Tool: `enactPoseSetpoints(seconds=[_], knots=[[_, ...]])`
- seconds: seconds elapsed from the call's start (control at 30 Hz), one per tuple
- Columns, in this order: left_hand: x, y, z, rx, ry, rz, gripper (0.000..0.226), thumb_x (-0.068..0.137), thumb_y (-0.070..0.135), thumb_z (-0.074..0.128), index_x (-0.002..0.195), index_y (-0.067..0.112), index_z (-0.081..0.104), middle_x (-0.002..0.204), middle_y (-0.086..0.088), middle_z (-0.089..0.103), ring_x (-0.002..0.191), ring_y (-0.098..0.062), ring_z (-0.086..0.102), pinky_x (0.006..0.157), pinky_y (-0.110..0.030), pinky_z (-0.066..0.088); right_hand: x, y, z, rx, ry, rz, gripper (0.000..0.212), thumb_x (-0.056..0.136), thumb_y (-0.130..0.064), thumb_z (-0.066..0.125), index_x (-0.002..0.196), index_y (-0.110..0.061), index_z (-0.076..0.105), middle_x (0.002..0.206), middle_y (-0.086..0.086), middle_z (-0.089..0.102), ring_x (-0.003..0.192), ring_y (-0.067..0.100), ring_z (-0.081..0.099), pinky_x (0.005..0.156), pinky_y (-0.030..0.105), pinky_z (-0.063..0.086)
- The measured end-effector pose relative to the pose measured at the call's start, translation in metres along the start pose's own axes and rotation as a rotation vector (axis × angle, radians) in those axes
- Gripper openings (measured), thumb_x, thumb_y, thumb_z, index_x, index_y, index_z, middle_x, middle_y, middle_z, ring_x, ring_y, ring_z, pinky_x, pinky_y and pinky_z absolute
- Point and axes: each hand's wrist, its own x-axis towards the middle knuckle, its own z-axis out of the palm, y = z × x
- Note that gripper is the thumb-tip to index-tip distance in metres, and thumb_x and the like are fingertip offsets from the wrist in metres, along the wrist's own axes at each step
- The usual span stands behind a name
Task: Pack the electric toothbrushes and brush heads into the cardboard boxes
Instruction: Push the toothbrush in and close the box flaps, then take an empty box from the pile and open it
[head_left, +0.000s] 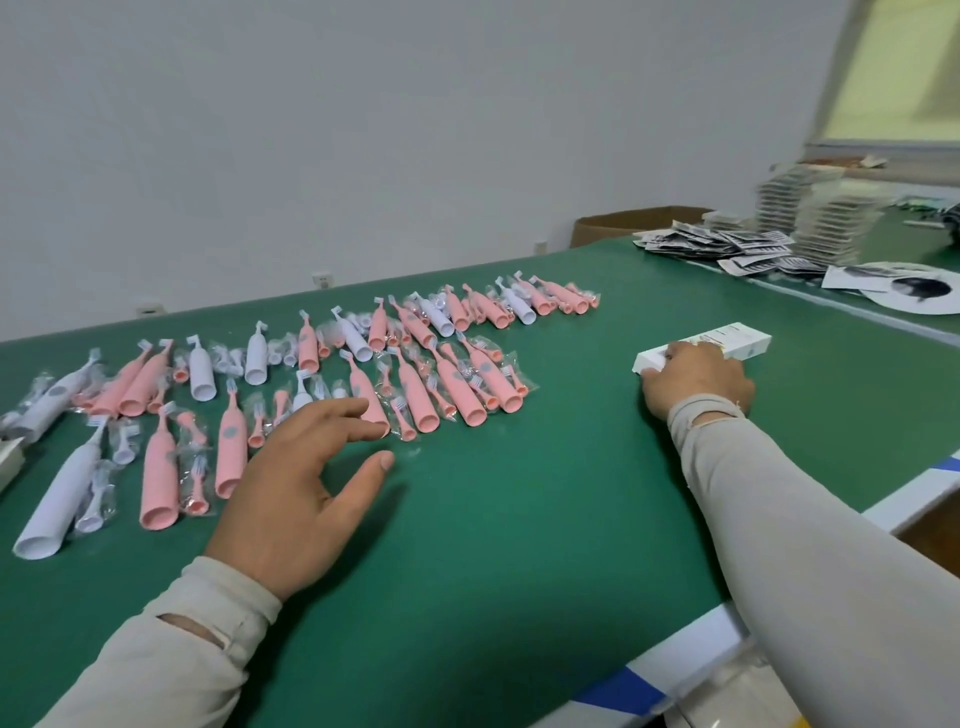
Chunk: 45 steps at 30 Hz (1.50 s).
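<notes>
Left hand (291, 483): fingers spread and relaxed, grasping nothing, fingertips just beside a pink plastic electric toothbrush (370, 396) among rows of pink and white ones with bagged brush heads (197, 480). Right hand (696, 382): fingers curled over a small white cardboard box (737, 340), lying flat on the green table mat (519, 519), well apart from the toothbrushes.

We can't read the blurred stacks (826, 218) at the tabletop's far right corner; right hand (696, 382) hides pt of the box (727, 343).

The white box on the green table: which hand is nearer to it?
Right. The right hand rests on the white box, fingers over its near end. The left hand hovers far off by the pink toothbrushes.
</notes>
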Motion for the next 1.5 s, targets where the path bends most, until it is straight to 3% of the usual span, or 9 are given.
enactPoseSetpoints(seconds=[0.2, 0.33, 0.47, 0.77, 0.97, 1.2, 1.33, 1.43, 1.5], knots=[[0.001, -0.003, 0.001, 0.028, 0.045, -0.057, 0.026, 0.088, 0.041, 0.062, 0.107, 0.025, 0.072, 0.122, 0.013, 0.061, 0.113, 0.004, 0.047, 0.102, -0.005, 0.027, -0.087, -0.074, -0.006, 0.147, 0.274, -0.607, 0.045, 0.092, -0.046, 0.053, 0.130, -0.021, 0.056, 0.133, 0.006, 0.055, 0.117, 0.030, 0.050, 0.095, 0.042, 0.040], [-0.003, -0.004, -0.014, 0.039, 0.250, -0.203, 0.022, 0.091, 0.027, 0.060, 0.107, 0.016, 0.071, 0.110, 0.003, 0.068, 0.104, -0.015, 0.060, 0.094, -0.038, 0.049, -0.162, -0.150, 0.002, 0.426, 0.063, -1.024, 0.034, 0.092, -0.042, 0.054, 0.120, -0.024, 0.062, 0.121, 0.001, 0.064, 0.110, 0.025, 0.055, 0.095, 0.041, 0.044], [-0.019, -0.008, -0.034, 0.106, 0.358, -0.363, 0.021, 0.093, 0.025, 0.057, 0.110, 0.017, 0.067, 0.107, 0.003, 0.066, 0.101, -0.018, 0.059, 0.090, -0.039, 0.049, -0.198, -0.176, 0.022, 0.756, -0.032, -1.063, 0.021, 0.093, -0.026, 0.060, 0.110, -0.018, 0.068, 0.109, 0.002, 0.066, 0.103, 0.025, 0.057, 0.090, 0.037, 0.045], [-0.030, -0.044, -0.169, 0.858, 0.226, -0.634, 0.051, 0.097, 0.036, 0.053, 0.142, 0.013, 0.048, 0.153, -0.011, 0.040, 0.140, -0.031, 0.035, 0.115, -0.042, 0.028, -0.179, -0.162, 0.041, 0.694, -0.086, -1.077, 0.018, 0.090, -0.031, 0.060, 0.103, -0.024, 0.070, 0.103, -0.005, 0.063, 0.095, 0.013, 0.047, 0.087, 0.035, 0.043], [-0.048, -0.062, -0.220, 1.170, -0.039, -1.086, 0.047, 0.096, 0.049, 0.039, 0.130, 0.020, 0.053, 0.130, -0.009, 0.060, 0.127, -0.032, 0.049, 0.114, -0.050, 0.025, -0.180, -0.165, 0.039, 0.704, -0.131, -1.059, 0.016, 0.092, -0.033, 0.061, 0.104, -0.025, 0.070, 0.098, -0.012, 0.053, 0.096, 0.013, 0.047, 0.086, 0.031, 0.040], [-0.049, -0.050, -0.211, 1.166, 0.199, -0.838, 0.030, 0.098, 0.029, 0.042, 0.116, 0.020, 0.064, 0.105, -0.010, 0.069, 0.104, -0.035, 0.062, 0.104, -0.046, 0.035, -0.181, -0.163, 0.037, 0.725, -0.130, -1.056, 0.017, 0.092, -0.033, 0.061, 0.104, -0.025, 0.071, 0.098, -0.012, 0.056, 0.096, 0.012, 0.048, 0.085, 0.030, 0.039], [-0.040, -0.022, -0.201, 0.829, 0.539, -0.607, 0.026, 0.099, 0.034, 0.045, 0.111, 0.020, 0.063, 0.090, -0.001, 0.065, 0.086, -0.028, 0.061, 0.070, -0.033, 0.041, -0.185, -0.162, 0.031, 0.821, -0.103, -1.059, 0.013, 0.092, -0.029, 0.063, 0.102, -0.025, 0.070, 0.095, -0.015, 0.057, 0.094, 0.011, 0.052, 0.083, 0.027, 0.039], [-0.016, 0.001, -0.162, 0.157, 0.665, -0.522, 0.017, 0.098, 0.037, 0.056, 0.104, 0.022, 0.063, 0.088, 0.016, 0.065, 0.080, 0.001, 0.062, 0.070, -0.019, 0.050, -0.198, -0.164, 0.025, 1.143, -0.333, -0.960, 0.009, 0.093, -0.028, 0.066, 0.100, -0.033, 0.065, 0.096, -0.019, 0.065, 0.086, -0.001, 0.062, 0.077, 0.014, 0.046], [0.002, 0.013, -0.126, -0.420, 0.575, -0.666, 0.020, 0.099, 0.033, 0.058, 0.103, 0.016, 0.065, 0.097, -0.003, 0.073, 0.086, -0.018, 0.069, 0.071, -0.036, 0.056, -0.208, -0.166, 0.021, 1.367, -0.587, -0.869, 0.013, 0.096, -0.029, 0.063, 0.109, -0.030, 0.063, 0.097, -0.008, 0.072, 0.083, 0.004, 0.069, 0.075, 0.020, 0.053]])
